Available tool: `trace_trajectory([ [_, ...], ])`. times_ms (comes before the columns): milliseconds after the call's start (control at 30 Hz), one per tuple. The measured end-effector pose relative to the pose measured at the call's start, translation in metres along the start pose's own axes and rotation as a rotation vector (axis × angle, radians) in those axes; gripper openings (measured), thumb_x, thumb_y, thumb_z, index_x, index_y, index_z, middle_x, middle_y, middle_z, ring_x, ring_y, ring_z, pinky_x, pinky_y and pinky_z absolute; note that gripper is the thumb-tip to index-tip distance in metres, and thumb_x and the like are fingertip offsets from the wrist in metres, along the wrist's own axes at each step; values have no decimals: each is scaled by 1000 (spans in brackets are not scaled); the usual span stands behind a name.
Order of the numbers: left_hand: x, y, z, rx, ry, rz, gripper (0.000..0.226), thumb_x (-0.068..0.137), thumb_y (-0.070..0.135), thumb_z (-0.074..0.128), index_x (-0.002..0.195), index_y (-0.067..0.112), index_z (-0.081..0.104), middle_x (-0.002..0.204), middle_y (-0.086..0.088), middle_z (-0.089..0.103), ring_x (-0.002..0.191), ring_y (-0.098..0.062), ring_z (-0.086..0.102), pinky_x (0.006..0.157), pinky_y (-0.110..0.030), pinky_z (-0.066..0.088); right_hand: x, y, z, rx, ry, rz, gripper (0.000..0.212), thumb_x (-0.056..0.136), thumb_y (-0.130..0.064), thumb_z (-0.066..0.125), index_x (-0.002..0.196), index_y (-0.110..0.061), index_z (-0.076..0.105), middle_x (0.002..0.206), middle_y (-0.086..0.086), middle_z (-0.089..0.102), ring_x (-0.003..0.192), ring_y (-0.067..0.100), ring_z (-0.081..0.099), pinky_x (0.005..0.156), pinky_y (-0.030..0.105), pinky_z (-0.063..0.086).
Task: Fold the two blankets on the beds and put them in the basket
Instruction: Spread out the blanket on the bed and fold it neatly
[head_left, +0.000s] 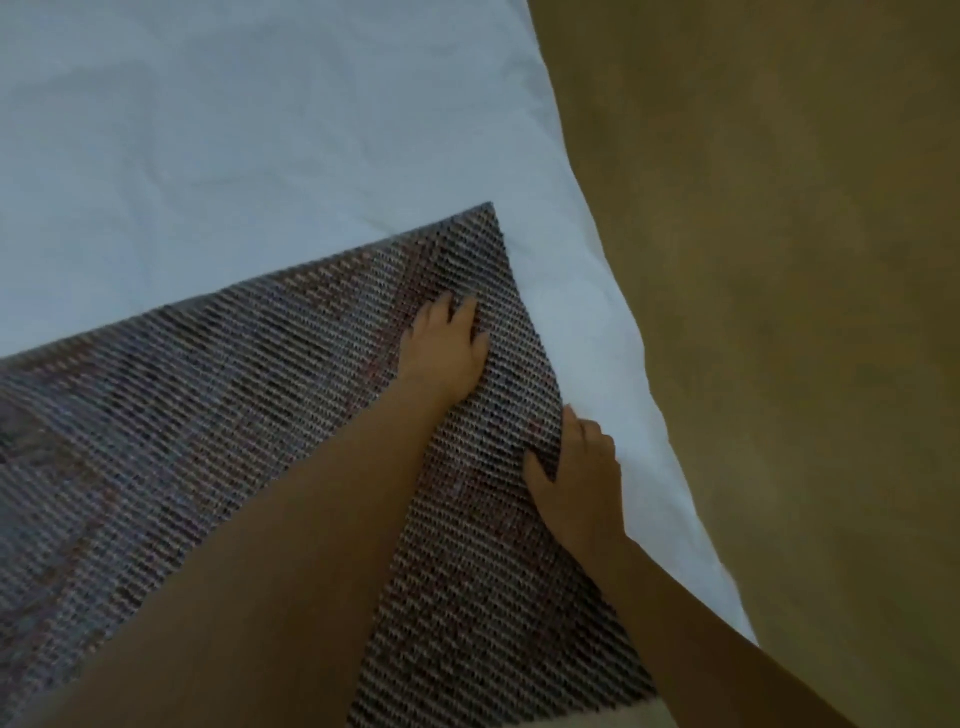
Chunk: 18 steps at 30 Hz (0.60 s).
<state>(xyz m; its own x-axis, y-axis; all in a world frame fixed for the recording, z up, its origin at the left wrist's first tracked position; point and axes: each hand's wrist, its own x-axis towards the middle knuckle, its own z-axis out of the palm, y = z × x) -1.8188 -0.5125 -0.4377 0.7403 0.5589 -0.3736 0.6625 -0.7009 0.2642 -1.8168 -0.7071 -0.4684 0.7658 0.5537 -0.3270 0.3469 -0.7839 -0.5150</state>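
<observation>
The left forearm fills the foreground, reaching up across the woven grey-mauve blanket to the left hand, which lies flat with fingers straight and close together, pressing the cloth down near its far corner. The right hand sits at the blanket's right edge. Its thumb rests on top and the fingers curl at the border, so it appears to pinch that edge, though what the fingers do underneath is hidden.

The blanket lies on the white bed sheet, spread smooth, with a squared corner pointing away and its right edge running close to the side of the bed, beside the brown carpet.

As for progress, this looks like an early or middle stage of folding the first blanket. The cloth is laid out and being smoothed or aligned — how many layers it already has I cannot tell. Neither a second blanket nor the basket is in view, so the rest of the folding, the other blanket and both placements probably remain.
</observation>
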Motion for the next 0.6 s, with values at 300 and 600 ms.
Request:
trace_trajectory([
  [300,75,9,-6,144,-101,0,71,90,62,26,147,31,-2,157,-7,-7,143,-33,-4,112,-56,4,31,-19,6,146,32,76,69,93,-51,38,146,-13,17,137,7,37,121,20,40,94,31,40],
  [600,87,20,8,111,-110,-67,115,65,82,46,144,30,-19,154,-13,-20,141,-37,-15,106,-67,0,34,-16,13,138,74,100,68,90,-55,37,144,-15,24,131,5,44,114,19,47,86,31,44],
])
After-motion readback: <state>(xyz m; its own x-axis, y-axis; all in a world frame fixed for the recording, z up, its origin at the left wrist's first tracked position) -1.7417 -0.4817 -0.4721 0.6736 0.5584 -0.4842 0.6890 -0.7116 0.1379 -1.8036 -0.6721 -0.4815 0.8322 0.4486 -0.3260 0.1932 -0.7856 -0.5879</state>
